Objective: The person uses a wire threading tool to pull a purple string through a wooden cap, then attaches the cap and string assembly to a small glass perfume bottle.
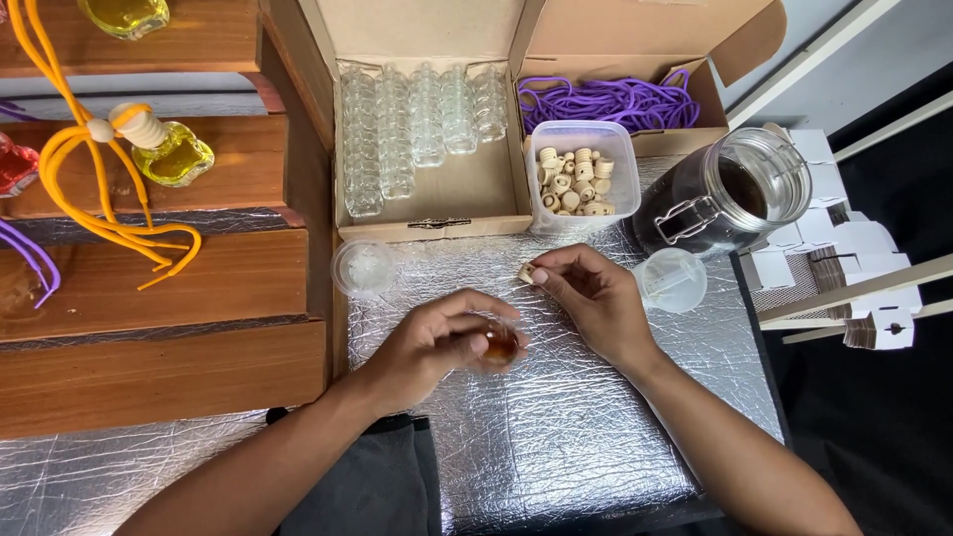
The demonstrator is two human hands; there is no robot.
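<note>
Amber bottle (pixel 499 344) above silver foil mat (pixel 556 437)

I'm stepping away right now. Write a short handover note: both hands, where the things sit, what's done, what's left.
Left hand: holds a small glass bottle of amber liquid on the foil mat.
Right hand: pinches one wooden cap just above the bottle.
Supplies: tub of wooden caps, empty bottles in the box, purple cords, dark liquid jar.
Done: bottle filled; finished yellow bottle with orange cord on the shelf.
Left: this bottle is not yet capped and has no cord.
</note>
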